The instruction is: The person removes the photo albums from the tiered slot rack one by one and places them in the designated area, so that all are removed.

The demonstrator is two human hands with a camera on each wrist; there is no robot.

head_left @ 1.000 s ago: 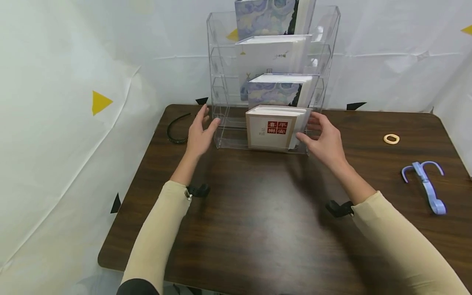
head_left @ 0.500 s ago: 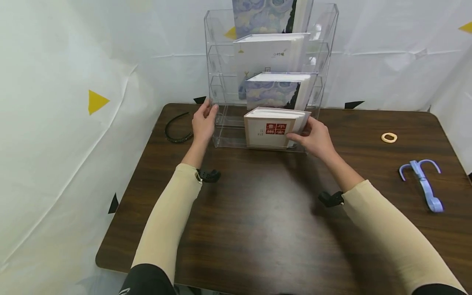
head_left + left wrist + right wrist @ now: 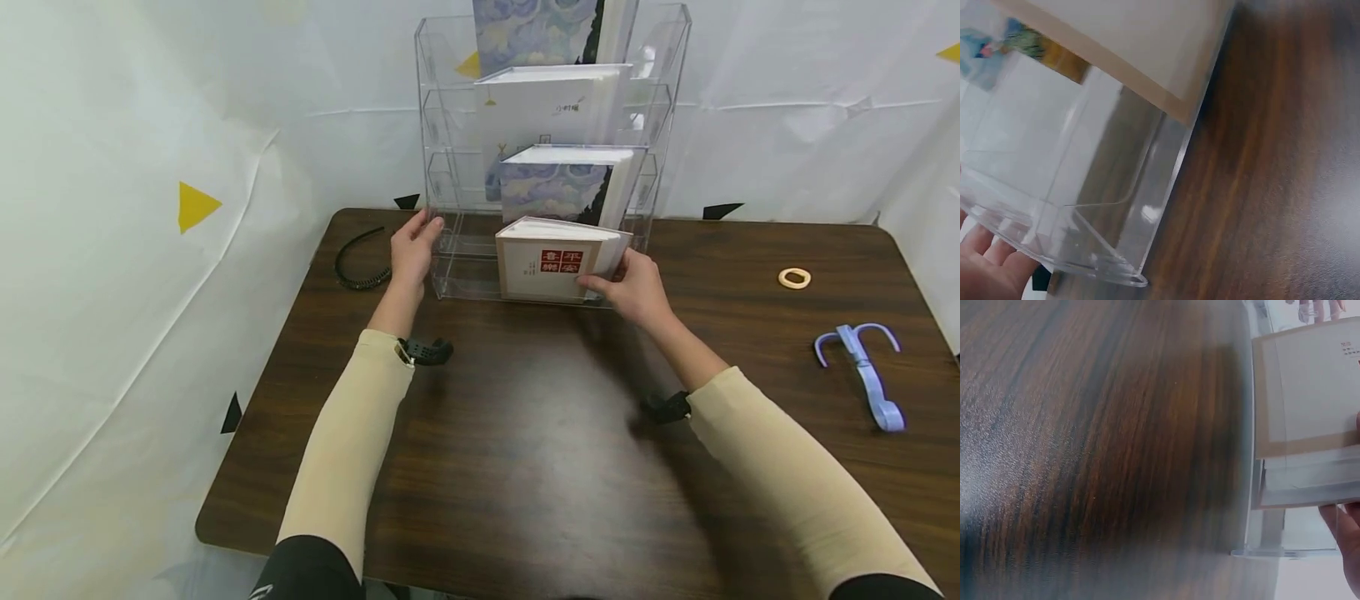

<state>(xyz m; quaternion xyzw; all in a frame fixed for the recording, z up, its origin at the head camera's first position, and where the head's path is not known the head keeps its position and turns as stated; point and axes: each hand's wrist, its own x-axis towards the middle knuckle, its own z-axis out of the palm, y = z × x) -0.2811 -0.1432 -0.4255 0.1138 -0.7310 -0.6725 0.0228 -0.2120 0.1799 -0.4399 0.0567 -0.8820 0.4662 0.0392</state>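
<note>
A small white book [image 3: 551, 265] with red square characters on its cover leans in the lowest tier of a clear acrylic rack [image 3: 472, 289]. My right hand [image 3: 637, 287] pinches it at its right side, thumb on the front cover and fingers behind. The right wrist view shows those fingers [image 3: 1341, 530] at the book's far edge. My left hand [image 3: 412, 254] rests against the rack's left side. Through the clear panel in the left wrist view its fingertips [image 3: 1000, 250] show on the outside.
Several more books, such as a blue-purple one [image 3: 558, 187] and a white one [image 3: 547, 104], fill the higher tiers. A black coiled cord [image 3: 365, 283] lies at left on the brown table [image 3: 517, 467]. At right are a yellowish ring [image 3: 793, 278] and a light-blue hook-ended object [image 3: 870, 387].
My left hand has moved right, up to the rack's side. My right hand has slid left and taken hold of the small book, which now tilts slightly.
</note>
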